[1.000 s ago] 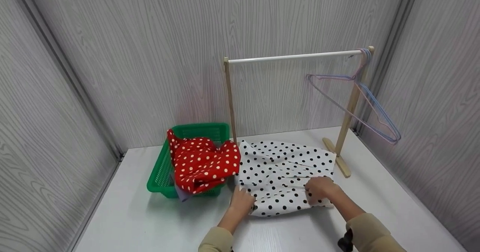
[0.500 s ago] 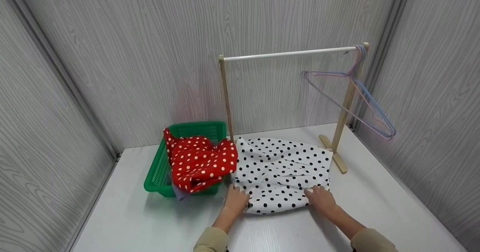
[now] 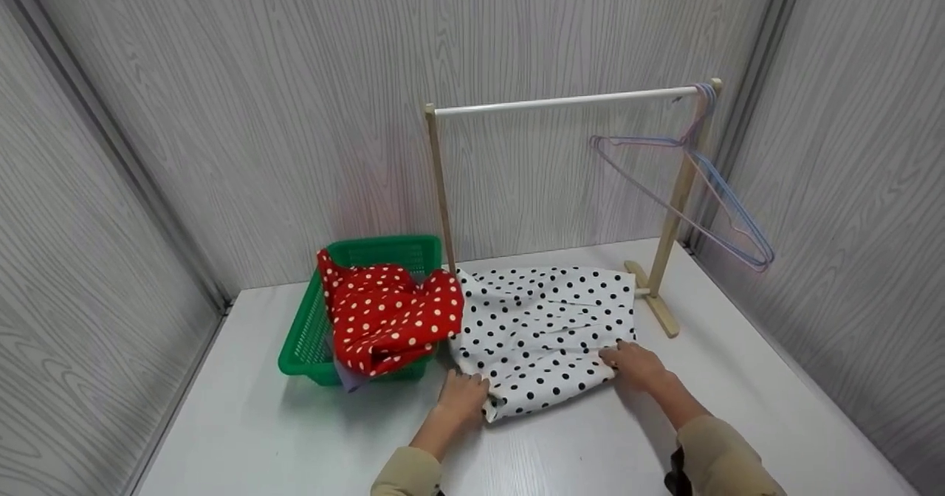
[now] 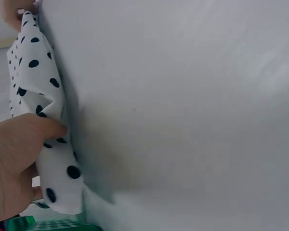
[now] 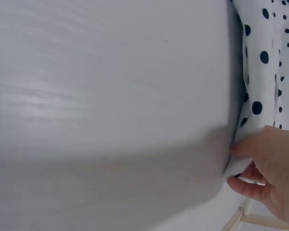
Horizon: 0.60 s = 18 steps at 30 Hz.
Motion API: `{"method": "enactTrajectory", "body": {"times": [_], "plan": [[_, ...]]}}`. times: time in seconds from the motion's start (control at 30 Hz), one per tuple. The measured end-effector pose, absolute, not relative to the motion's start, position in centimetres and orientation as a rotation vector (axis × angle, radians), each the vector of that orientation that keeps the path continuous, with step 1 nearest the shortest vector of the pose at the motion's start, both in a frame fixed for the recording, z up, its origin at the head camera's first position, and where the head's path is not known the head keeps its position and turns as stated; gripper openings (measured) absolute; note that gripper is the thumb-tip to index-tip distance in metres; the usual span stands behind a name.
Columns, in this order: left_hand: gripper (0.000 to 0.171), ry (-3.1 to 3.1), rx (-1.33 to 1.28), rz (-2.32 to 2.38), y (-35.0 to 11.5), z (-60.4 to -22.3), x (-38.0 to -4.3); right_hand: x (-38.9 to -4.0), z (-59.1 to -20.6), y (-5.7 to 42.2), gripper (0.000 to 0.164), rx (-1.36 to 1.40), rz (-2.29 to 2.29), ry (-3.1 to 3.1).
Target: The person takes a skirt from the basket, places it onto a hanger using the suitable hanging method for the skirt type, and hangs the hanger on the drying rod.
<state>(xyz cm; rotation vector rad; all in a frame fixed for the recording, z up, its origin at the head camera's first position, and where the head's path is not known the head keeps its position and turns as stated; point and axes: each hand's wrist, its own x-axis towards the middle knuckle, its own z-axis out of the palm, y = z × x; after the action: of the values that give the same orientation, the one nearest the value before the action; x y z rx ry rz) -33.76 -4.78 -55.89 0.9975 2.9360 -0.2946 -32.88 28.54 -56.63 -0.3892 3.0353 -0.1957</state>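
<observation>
A white cloth with black dots (image 3: 546,326) lies creased on the white table below the rack. My left hand (image 3: 464,396) pinches its near left corner; in the left wrist view the thumb of the left hand (image 4: 14,163) lies on top of the dotted cloth (image 4: 53,168), with fingers beneath. On the near right edge, my right hand (image 3: 636,367) grips the fabric. The right wrist view shows the right hand (image 5: 274,168) with thumb and fingers about the edge of the cloth (image 5: 260,86). The cloth's underside is mostly hidden.
Left of the cloth stands a green basket (image 3: 303,348) with a red, white-dotted cloth (image 3: 391,311) draped over its rim. Behind is a wooden rack with a white rail (image 3: 561,102); several hangers (image 3: 727,193) hang at its right end. Grey panels enclose the table.
My right hand has come off the cloth's top to its near right edge. That side has shifted left and away, and the near edge now slants. The left hand stays at its corner.
</observation>
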Motion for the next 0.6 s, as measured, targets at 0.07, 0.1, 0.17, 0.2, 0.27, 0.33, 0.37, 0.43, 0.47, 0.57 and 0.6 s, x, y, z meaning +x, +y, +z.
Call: {"method": "enactTrajectory", "body": {"times": [0.07, 0.1, 0.17, 0.2, 0.27, 0.33, 0.37, 0.43, 0.47, 0.57, 0.6], "plan": [[0.037, 2.874, 1.024, -0.188, -4.9, -55.3, -33.8, -32.6, -56.0, 29.0, 0.033, -0.391, -0.237, 2.991], [0.037, 2.848, 1.049, -0.148, -5.0, -55.0, -33.8, -32.4, -55.6, 29.2, 0.032, -0.402, -0.245, 2.978], [0.04, 2.811, 1.108, -0.104, -5.2, -54.5, -33.8, -32.2, -55.1, 29.6, 0.026, -0.435, -0.261, 2.97], [0.043, 2.796, 1.132, -0.095, -5.2, -54.3, -33.7, -32.0, -54.9, 29.6, 0.022, -0.448, -0.269, 2.969], [0.048, 2.778, 1.158, -0.083, -5.1, -54.2, -33.5, -31.8, -54.6, 29.8, 0.018, -0.487, -0.279, 2.977], [0.051, 2.763, 1.145, -0.049, -4.6, -54.4, -33.5, -31.7, -54.5, 29.9, 0.014, -0.513, -0.294, 2.984], [0.049, 2.766, 1.142, -0.038, -4.3, -54.5, -33.4, -31.7, -54.4, 30.0, 0.012, -0.526, -0.298, 2.983], [0.04, 2.782, 1.135, -0.018, -3.6, -54.9, -33.5, -31.8, -54.2, 30.1, 0.009, -0.539, -0.327, 2.967], [0.035, 2.793, 1.14, -0.006, -3.4, -55.1, -33.6, -31.9, -54.0, 30.2, 0.011, -0.548, -0.357, 2.959], [0.021, 2.831, 1.187, 0.033, -3.1, -55.7, -33.8, -32.2, -53.0, 30.6, 0.021, -0.536, -0.452, 2.946], [0.02, 2.837, 1.199, 0.052, -3.2, -55.8, -33.9, -32.3, -52.5, 30.7, 0.025, -0.525, -0.476, 2.96]]}}
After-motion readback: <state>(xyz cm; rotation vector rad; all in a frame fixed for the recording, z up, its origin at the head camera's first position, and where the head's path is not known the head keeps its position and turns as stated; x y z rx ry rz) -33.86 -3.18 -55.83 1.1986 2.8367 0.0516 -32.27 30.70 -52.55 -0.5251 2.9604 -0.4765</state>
